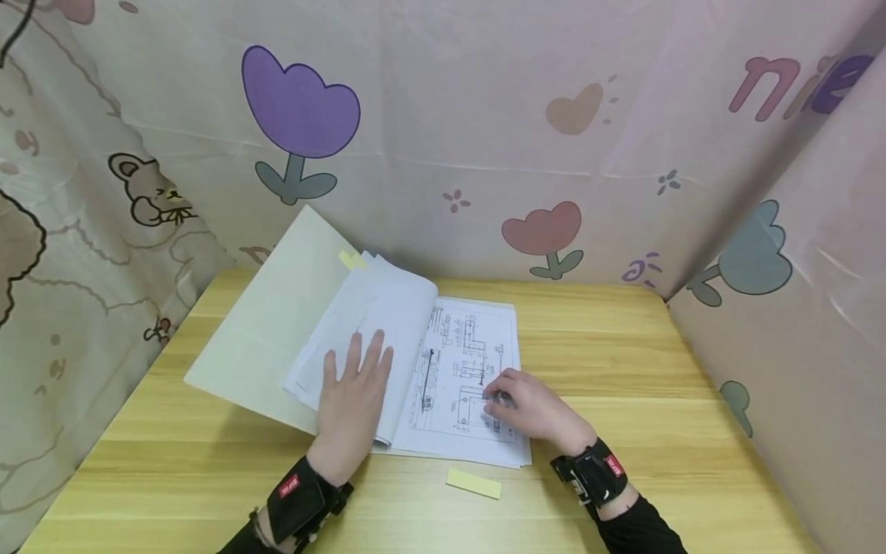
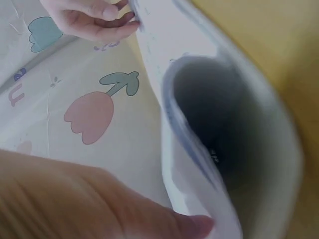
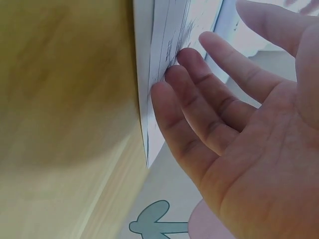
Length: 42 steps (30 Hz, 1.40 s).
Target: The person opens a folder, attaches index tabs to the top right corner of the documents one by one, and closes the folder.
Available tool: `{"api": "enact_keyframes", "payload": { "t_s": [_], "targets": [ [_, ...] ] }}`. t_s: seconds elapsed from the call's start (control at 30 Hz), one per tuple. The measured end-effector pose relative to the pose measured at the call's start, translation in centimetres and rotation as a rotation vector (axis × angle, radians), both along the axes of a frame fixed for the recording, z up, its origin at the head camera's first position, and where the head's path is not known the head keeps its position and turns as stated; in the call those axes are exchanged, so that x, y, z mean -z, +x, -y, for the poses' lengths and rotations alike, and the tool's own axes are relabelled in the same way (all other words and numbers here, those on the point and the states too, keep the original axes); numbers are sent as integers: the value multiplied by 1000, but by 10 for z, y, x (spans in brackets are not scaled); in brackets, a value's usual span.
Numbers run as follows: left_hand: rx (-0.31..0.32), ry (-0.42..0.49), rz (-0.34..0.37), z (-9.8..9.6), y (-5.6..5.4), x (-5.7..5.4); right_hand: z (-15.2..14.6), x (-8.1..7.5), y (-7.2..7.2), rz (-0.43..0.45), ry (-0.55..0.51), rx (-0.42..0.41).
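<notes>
An open booklet or folder of papers lies on the table, its pale cover (image 1: 266, 315) lifted on the left. Across a curled stack of turned white pages (image 1: 404, 308) my left hand (image 1: 353, 400) rests with fingers spread. The right-hand page (image 1: 453, 331) carries black technical drawings. My right hand (image 1: 533, 408) touches that page near its right edge, fingers loosely bent and holding nothing. In the right wrist view, the fingertips (image 3: 192, 59) meet the printed sheet. The left wrist view shows the left thumb (image 2: 194, 225) against the bent pages.
A yellow paper strip (image 1: 474, 484) lies on the wooden table (image 1: 595, 346) in front of the booklet. Pale yellow tabs (image 1: 351, 260) show at the top of the turned pages. Printed cloth (image 1: 429, 100) hangs behind and at both sides.
</notes>
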<state>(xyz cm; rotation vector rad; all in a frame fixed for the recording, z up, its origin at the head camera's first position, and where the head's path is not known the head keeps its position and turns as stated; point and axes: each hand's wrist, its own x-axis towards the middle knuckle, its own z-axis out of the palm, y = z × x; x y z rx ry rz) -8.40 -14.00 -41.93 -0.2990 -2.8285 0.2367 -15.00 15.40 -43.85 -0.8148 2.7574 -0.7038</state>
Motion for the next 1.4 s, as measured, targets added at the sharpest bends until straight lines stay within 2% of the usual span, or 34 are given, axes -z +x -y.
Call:
{"api": "enact_keyframes", "payload": {
  "t_s": [0.1,0.2,0.37,0.6,0.77,0.9,1.17,1.4],
  "targets": [
    [40,-18,106,-6,-6,-4,-1,1,3,-9,-8,-19],
    [82,-14,169,-10,-11,-5,-2,2,9,-20,-29,-54],
    [96,-24,174,-15,-18,0,-4,3,23,22,-68,-114],
    [44,-7,165,-19,-24,5,-3,0,47,89,-95,-189],
    [3,49,168,-22,-27,9,0,-4,62,124,-83,-237],
    [-22,97,164,-24,-28,9,2,-3,70,127,-60,-244],
    [-55,175,263,-28,-30,8,8,2,78,50,-15,-241],
    [-80,216,319,-34,-32,7,6,3,76,2,-25,-258]
  ]
}}
